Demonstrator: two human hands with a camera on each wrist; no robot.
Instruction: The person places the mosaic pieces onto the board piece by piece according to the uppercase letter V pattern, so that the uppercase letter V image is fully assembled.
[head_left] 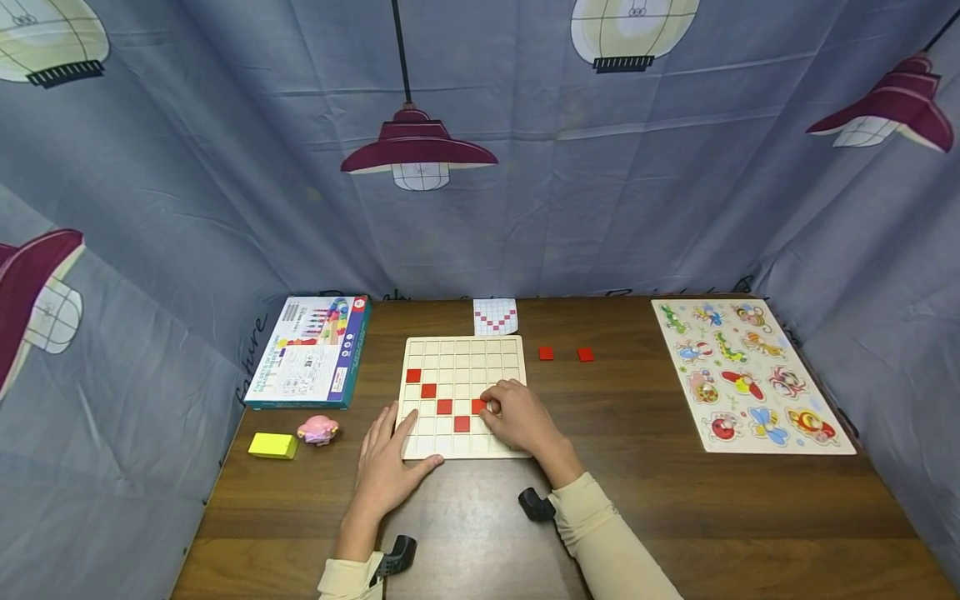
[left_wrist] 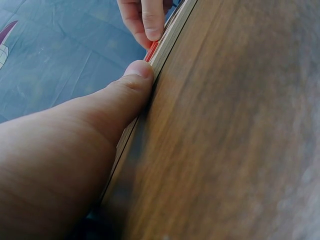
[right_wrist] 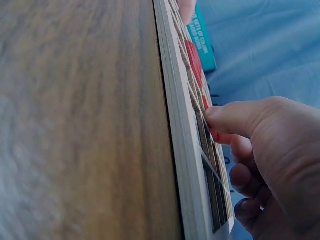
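A pale wooden grid board (head_left: 465,353) lies on the table in the middle of the head view. Several red square tiles sit in its cells in a slanting row, among them one red tile (head_left: 444,407) near the centre. My right hand (head_left: 521,417) pinches another red tile (head_left: 477,406) between thumb and forefinger, right at a cell on the board's right half. In the right wrist view the thumb (right_wrist: 232,116) covers part of that tile. With fingers spread, my left hand (head_left: 386,467) rests along the board's left edge and lower left corner.
Behind the board lies a pattern card (head_left: 495,317) with a red zigzag. Two loose red tiles (head_left: 546,353) lie to its right. A boxed set (head_left: 311,350), a yellow block (head_left: 273,446) and a pink toy (head_left: 318,429) are at left, an insect picture board (head_left: 750,375) at right.
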